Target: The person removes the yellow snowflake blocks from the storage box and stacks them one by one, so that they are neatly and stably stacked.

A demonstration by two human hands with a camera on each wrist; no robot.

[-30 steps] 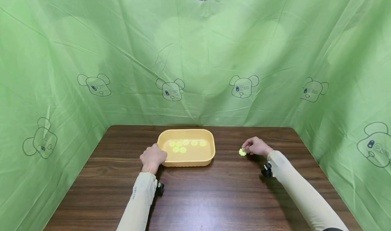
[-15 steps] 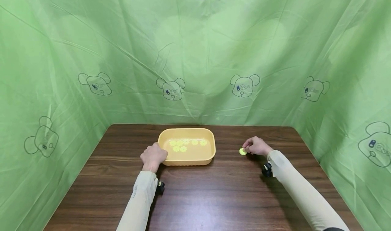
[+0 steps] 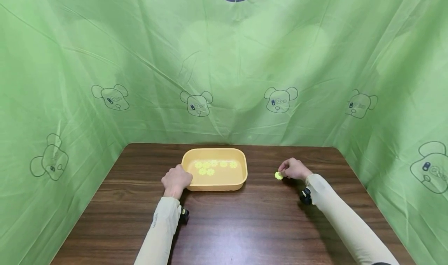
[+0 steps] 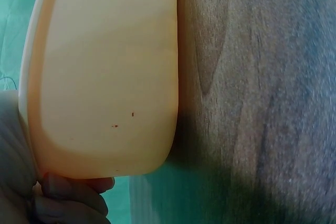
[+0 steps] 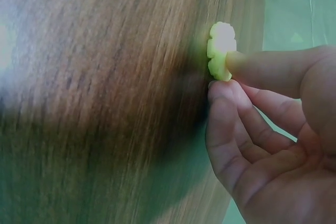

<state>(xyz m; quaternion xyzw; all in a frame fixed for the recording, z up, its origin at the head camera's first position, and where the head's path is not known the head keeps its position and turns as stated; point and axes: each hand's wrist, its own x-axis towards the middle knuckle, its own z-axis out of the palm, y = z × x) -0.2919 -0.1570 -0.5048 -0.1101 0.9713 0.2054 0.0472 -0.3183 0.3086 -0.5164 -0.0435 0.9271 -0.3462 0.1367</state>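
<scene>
A yellow rectangular plastic basin (image 3: 217,187) sits on the dark wooden table (image 3: 231,226), and several yellow flower-shaped pieces (image 3: 210,172) lie inside it. My left hand (image 3: 176,180) grips the basin's left end; in the left wrist view its fingers (image 4: 73,195) curl at the basin wall (image 4: 105,77). To the right of the basin, my right hand (image 3: 294,169) pinches one yellow flower-shaped piece (image 3: 278,176) just over the table. The right wrist view shows this piece (image 5: 221,48) nearly edge-on, with the thumb (image 5: 273,72) against it and the fingertips at its lower end.
Green cloth (image 3: 224,62) with bear outlines hangs behind the table and along both sides. A black wrist camera (image 3: 305,195) is strapped on the right sleeve, and another (image 3: 184,215) on the left. Bare wood separates the basin from the right hand.
Both hands and the basin stay nearly in place. The flower-shaped piece in the right hand looks slightly turned compared with one second ago; the whole head view has shifted a little.
</scene>
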